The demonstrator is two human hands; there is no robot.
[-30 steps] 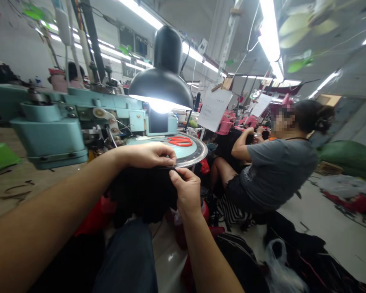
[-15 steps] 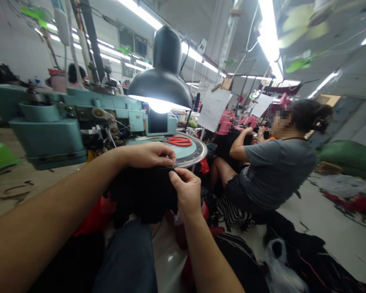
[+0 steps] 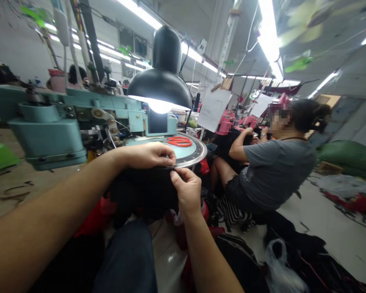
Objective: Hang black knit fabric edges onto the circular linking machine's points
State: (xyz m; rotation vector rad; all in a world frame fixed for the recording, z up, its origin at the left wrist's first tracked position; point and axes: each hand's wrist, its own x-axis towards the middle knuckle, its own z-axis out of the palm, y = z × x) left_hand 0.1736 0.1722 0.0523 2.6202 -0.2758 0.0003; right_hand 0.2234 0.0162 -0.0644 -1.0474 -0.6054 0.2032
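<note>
The left hand [image 3: 152, 154] reaches across in front of the round plate [image 3: 186, 153], its thumb and fingers pinched on the upper edge of the black cloth [image 3: 143, 185]. The right hand [image 3: 188, 189] faces it just beside, its grip also closed on that edge, thumb uppermost, so the 2 sets of fingertips nearly meet. The cloth hangs below both hands at the near side of the plate, above the blue trouser leg [image 3: 128, 256]. On the plate lie scissors [image 3: 179, 141] with red handles, beyond the left hand. A lit black lamp [image 3: 160, 87] stands over them, and a teal machine [image 3: 50, 136] fills the left. To the right, a co-worker in a grey shirt [image 3: 271, 171] sits with both arms raised forward; 2 sheets of paper [image 3: 214, 109] hang behind the plate. A clear plastic bag [image 3: 282, 266] lies on the floor at lower right.
</note>
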